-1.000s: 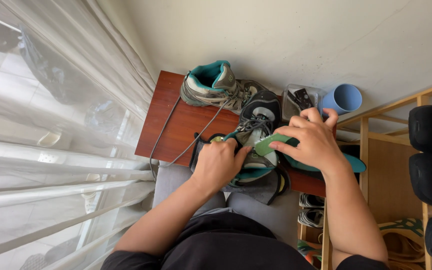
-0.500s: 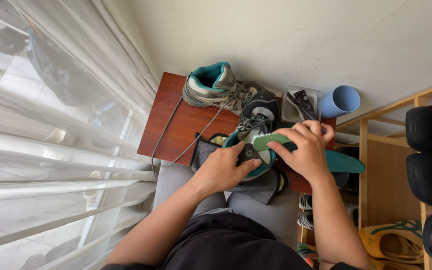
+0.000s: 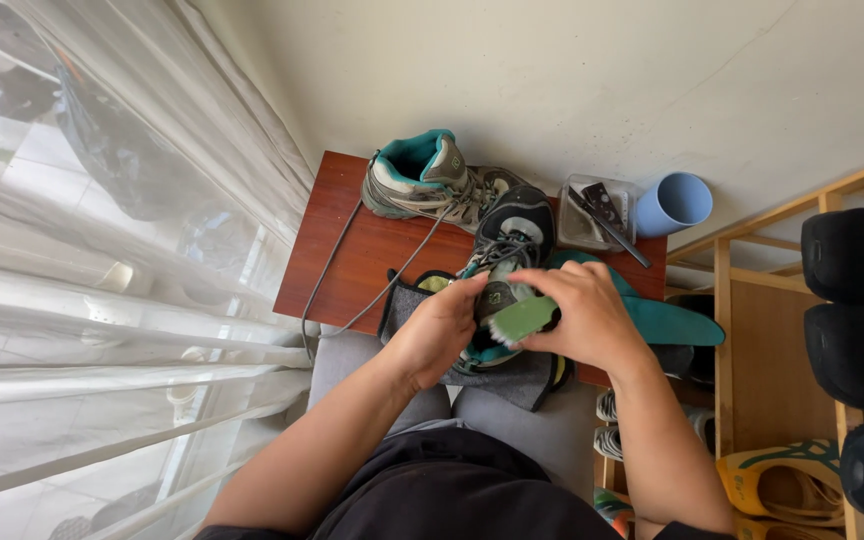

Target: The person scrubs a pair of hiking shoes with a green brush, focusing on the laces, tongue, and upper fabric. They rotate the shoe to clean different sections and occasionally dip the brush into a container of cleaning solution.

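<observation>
Our right hand (image 3: 592, 315) has brought the green scrubbing brush (image 3: 520, 320) lower onto the grey-teal hiking boot (image 3: 497, 265), fingers clamped on it; our left hand (image 3: 439, 330) still grips the boot, so brushing continues

A second grey and teal hiking boot (image 3: 422, 180) lies on its side at the back of the reddish wooden bench (image 3: 337, 240), its long grey lace (image 3: 337, 275) trailing across the wood and over the front edge. To the right, against the cream wall (image 3: 572, 70), a clear plastic tray (image 3: 597, 212) holds dark tools, and a pale blue cup (image 3: 674, 203) lies tipped beside it. Sheer white curtains (image 3: 82, 330) hang on the left, while a wooden shoe rack (image 3: 752, 330) on the right carries black shoes (image 3: 857, 300) and a yellow sandal (image 3: 782, 480) lower down.
</observation>
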